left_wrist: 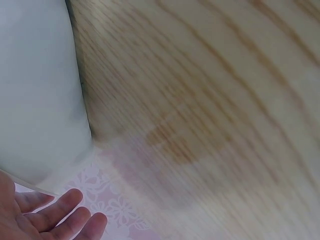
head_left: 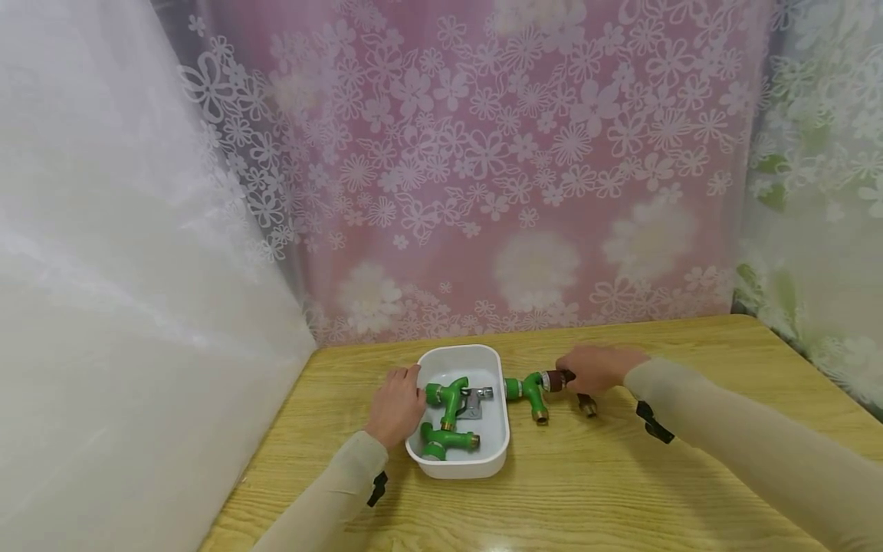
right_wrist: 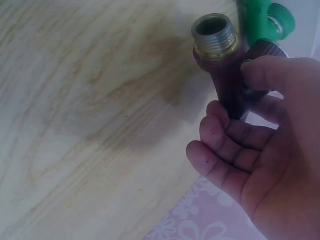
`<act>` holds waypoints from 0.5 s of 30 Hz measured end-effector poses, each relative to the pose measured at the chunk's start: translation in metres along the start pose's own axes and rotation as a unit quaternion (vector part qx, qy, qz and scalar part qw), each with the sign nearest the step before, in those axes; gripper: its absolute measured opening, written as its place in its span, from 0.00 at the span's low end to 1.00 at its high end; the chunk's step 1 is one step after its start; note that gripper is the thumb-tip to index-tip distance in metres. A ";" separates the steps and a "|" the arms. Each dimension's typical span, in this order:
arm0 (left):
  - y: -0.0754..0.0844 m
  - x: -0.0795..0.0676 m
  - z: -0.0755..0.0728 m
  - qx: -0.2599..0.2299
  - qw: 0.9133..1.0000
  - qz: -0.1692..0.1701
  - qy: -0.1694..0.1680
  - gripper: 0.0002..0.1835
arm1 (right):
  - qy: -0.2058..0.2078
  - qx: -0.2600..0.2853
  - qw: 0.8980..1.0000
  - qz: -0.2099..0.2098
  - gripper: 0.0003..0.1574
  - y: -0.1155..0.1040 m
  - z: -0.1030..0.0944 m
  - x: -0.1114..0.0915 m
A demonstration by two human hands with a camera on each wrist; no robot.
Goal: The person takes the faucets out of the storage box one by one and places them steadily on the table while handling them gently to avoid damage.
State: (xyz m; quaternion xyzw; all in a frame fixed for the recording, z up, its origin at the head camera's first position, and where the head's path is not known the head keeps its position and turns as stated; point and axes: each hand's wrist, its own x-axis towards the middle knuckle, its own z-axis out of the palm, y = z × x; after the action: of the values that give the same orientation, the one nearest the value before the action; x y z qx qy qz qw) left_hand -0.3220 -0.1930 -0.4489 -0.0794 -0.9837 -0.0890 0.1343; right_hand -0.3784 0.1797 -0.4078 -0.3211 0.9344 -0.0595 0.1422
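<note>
My right hand [head_left: 596, 369] holds a dark maroon faucet [head_left: 555, 380] on the table, to the right of the white tub [head_left: 502, 452]. In the right wrist view the thumb presses on the maroon faucet [right_wrist: 222, 75], whose threaded metal end faces up. A green faucet [head_left: 533, 392] lies between that one and the tub. My left hand [head_left: 396, 406] rests at the tub's left rim, its fingers loosely extended in the left wrist view. Inside the tub lie two more green faucets [head_left: 451, 402] [head_left: 448, 439] and a silvery metal piece [head_left: 472, 402].
The wooden table [head_left: 572, 491] has a pink flowered curtain [head_left: 483, 192] behind it. A white sheet [head_left: 138, 307] hangs along its left side, and a pale flowered sheet [head_left: 814, 230] hangs on the right.
</note>
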 end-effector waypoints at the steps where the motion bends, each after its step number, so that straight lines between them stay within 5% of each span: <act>1: 0.000 0.000 0.000 0.000 1.000 -0.001 0.001 0.24 | -0.002 0.005 1.000 0.003 0.03 0.001 0.002 0.000; 15: 0.003 0.001 -0.001 -0.002 1.000 -0.018 -0.011 0.25 | -0.014 0.007 1.000 0.019 0.19 0.004 0.014 0.005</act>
State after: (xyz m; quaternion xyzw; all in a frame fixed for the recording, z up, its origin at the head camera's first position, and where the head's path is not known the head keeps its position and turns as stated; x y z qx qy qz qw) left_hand -0.3220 -0.1905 -0.4472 -0.0634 -0.9862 -0.0923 0.1218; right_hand -0.3798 0.1795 -0.4227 -0.3034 0.9377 -0.0588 0.1588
